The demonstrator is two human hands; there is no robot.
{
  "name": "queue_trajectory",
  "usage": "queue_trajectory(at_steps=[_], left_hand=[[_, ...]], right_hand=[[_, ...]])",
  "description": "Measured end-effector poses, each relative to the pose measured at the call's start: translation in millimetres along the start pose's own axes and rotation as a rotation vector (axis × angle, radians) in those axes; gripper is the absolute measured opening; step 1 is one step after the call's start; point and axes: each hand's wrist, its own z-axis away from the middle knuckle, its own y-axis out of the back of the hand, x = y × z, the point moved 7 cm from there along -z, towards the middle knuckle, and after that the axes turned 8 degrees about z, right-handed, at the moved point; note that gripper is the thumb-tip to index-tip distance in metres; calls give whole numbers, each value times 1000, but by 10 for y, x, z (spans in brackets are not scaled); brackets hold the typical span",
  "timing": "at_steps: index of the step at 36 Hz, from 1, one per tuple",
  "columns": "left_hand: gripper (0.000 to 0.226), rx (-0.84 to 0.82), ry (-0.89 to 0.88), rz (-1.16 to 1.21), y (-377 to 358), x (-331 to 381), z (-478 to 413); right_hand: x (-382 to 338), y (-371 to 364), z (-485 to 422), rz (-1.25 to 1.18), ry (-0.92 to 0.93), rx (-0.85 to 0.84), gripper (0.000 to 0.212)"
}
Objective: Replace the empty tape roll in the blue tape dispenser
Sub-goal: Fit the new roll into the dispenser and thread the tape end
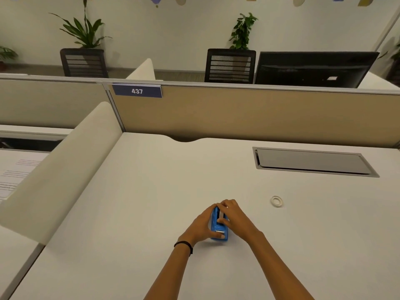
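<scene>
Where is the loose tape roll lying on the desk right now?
In the head view the tape roll lies flat on the white desk, to the right of the blue tape dispenser and both hands, apart from them, nearer than the grey cable hatch.

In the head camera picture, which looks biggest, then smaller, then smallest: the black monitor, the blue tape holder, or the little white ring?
1. black monitor, even though it is farthest away
2. blue tape dispenser, partly hidden by both hands
3. white ring
</scene>
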Motion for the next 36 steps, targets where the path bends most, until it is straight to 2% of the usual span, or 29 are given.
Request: queue_trajectory(at_steps=[7, 13, 17, 26, 36], left_hand=[[96, 6, -13, 1, -8, -14, -3], [95, 7, -19, -1, -9, 5, 12], [96, -3, 0, 9, -18, 1, 15], [97, -60, 32, 44, -34, -11, 45], [80, -13, 41, 132, -5, 58, 56]], right_hand=[[-16, -26, 27, -15, -47, 22, 48], [37, -37, 76, -203, -115, 51, 48], [89, -16, 131, -374, -195, 96, 57], [120, 9, 218, -473, -241, 216, 27], [142, 53, 218, -544, -236, 229, 29]])
